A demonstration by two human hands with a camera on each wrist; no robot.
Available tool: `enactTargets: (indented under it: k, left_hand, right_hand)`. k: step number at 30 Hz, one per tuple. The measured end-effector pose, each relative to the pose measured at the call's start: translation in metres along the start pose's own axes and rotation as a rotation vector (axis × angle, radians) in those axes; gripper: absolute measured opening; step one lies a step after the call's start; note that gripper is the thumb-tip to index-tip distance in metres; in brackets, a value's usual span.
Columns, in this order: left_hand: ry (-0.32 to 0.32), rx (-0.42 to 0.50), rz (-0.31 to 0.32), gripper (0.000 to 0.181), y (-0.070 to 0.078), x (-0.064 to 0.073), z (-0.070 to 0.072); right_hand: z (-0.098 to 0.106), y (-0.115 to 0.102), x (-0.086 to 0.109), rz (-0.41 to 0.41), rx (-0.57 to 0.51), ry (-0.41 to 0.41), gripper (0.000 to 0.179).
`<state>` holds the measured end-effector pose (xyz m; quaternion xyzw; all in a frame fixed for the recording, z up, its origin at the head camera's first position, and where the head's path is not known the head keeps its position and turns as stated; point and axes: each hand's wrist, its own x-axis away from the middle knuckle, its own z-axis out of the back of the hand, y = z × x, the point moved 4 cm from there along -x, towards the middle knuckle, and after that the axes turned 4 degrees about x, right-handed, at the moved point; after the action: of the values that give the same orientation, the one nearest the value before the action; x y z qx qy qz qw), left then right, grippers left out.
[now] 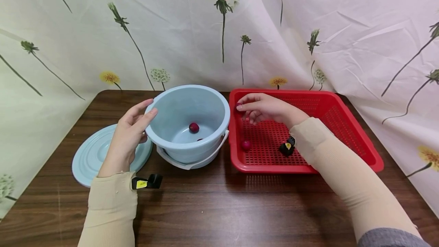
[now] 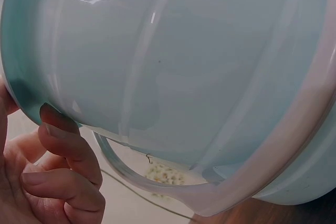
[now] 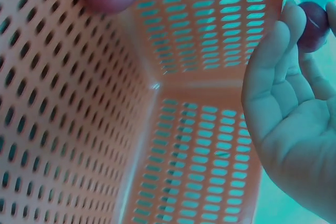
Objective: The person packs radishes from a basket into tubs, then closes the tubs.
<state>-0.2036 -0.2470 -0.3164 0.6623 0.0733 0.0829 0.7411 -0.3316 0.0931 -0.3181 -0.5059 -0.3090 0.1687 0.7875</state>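
Observation:
A light blue bucket (image 1: 186,155) stands upright with its mouth tipped into view. My left hand (image 1: 132,129) grips its left rim, thumb over the edge and fingers on the outer side; in the left wrist view, curled fingers (image 2: 68,156) touch the wall under the rim. Inside the bucket lies a small round dark-red fruit (image 1: 194,127), with another mostly hidden by the near wall. My right hand (image 1: 265,109) pinches a similar fruit (image 3: 314,27) between thumb and fingertips, over the left side of a red perforated basket (image 1: 306,169). One more fruit (image 1: 246,145) sits on the basket floor.
A light blue lid (image 1: 84,163) lies flat left of the bucket, partly behind my left forearm. The bucket's white handle (image 1: 188,166) hangs down at the front. Both containers stand on a dark wooden table (image 1: 205,209), with a flower-printed cloth (image 1: 185,29) behind.

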Motion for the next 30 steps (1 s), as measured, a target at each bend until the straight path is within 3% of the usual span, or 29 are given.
enactTargets:
  k: [18, 30]
  left_hand:
    - [-0.005, 0.028, -0.002, 0.062, -0.001, 0.000, 0.000]
    - [0.009, -0.093, 0.001, 0.063, -0.001, 0.001, 0.002]
  right_hand:
    - [-0.021, -0.033, 0.014, 0.139, -0.147, 0.019, 0.026]
    - [-0.041, -0.053, 0.021, 0.168, -0.164, -0.017, 0.028]
